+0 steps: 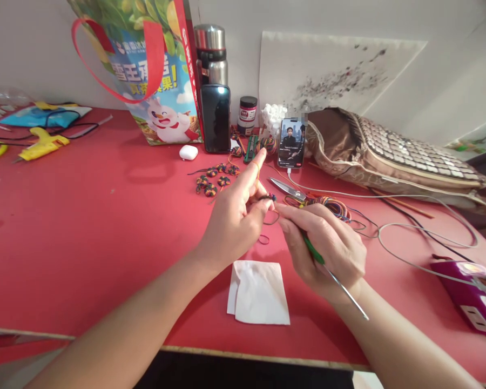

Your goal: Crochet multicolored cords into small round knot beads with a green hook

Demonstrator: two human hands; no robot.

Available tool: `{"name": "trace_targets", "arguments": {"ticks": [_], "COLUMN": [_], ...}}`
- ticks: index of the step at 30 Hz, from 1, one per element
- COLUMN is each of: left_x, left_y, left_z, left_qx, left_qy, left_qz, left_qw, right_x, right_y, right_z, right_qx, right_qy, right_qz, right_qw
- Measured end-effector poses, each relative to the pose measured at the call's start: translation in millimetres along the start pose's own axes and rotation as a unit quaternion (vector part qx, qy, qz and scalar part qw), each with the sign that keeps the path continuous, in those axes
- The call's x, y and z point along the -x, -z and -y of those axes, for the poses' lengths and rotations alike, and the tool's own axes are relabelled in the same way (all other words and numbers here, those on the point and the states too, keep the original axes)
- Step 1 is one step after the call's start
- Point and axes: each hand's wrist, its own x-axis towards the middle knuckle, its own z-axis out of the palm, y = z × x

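Note:
My left hand (235,219) is raised over the table with the index finger pointing up and a strand of orange yarn looped round it. Its thumb and other fingers pinch a small dark multicoloured crochet piece (271,198). Close on the right, my right hand (328,243) grips a crochet hook (314,250) by its green handle. The hook's silver shaft slants back toward my wrist, while its front end is hidden by my fingers. Both hands' fingertips nearly meet at the piece. Several finished multicoloured crochet rounds (211,189) lie beyond my left hand.
Scissors (287,188) and a yarn bundle (334,208) lie behind my right hand. A folded white tissue (261,294) sits in front. Two phones, one dark (216,119) and one lit (291,143), stand upright. A white cable (383,196) crosses the right side; a yellow glue gun (44,143) lies left.

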Motion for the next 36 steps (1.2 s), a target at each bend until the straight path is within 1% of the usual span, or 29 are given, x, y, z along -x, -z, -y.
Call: {"name": "trace_targets", "arguments": {"ticks": [5,10,13,16,19,22,24,27,31,34,36], "left_x": [1.2,-0.5,-2.1,-3.0,-2.9,-2.4,-2.2,-2.7,-3.4,-3.0,-2.6], "left_y": [2.6,5.0,7.8,11.2,13.3,13.2,12.6,12.2,12.6,13.3,13.7], "left_z": [5.8,9.9,10.7,11.2,10.7,6.9,2.7,-3.4,-8.2,-9.9,-10.8], "left_qx": [-0.097,-0.142,-0.143,-0.132,-0.104,-0.057,-0.027,0.021,0.080,0.100,0.106], "left_qy": [-0.072,-0.102,-0.102,-0.094,-0.071,-0.019,0.019,0.046,0.071,0.087,0.092], "left_qz": [0.021,0.036,0.054,0.080,0.110,0.125,0.131,0.132,0.134,0.138,0.138], "left_qw": [0.993,0.984,0.983,0.983,0.986,0.990,0.991,0.990,0.985,0.982,0.980], "right_x": [-3.4,-6.0,-7.8,-9.1,-10.5,-12.6,-14.3,-16.9,-18.1,-17.2,-16.1], "right_y": [1.5,6.2,10.2,15.2,20.3,23.3,23.9,24.0,25.1,26.1,26.1], "right_z": [0.5,2.8,2.2,-2.8,-10.7,-18.7,-23.2,-29.2,-37.4,-43.2,-45.8], "right_qx": [-0.034,-0.058,-0.081,-0.116,-0.171,-0.267,-0.330,-0.391,-0.437,-0.459,-0.469], "right_qy": [-0.049,-0.097,-0.161,-0.238,-0.314,-0.395,-0.430,-0.455,-0.469,-0.486,-0.492], "right_qz": [-0.008,-0.004,-0.002,-0.012,-0.009,-0.004,-0.007,0.002,0.032,0.057,0.068], "right_qw": [0.998,0.994,0.984,0.964,0.934,0.879,0.840,0.800,0.767,0.742,0.730]}}
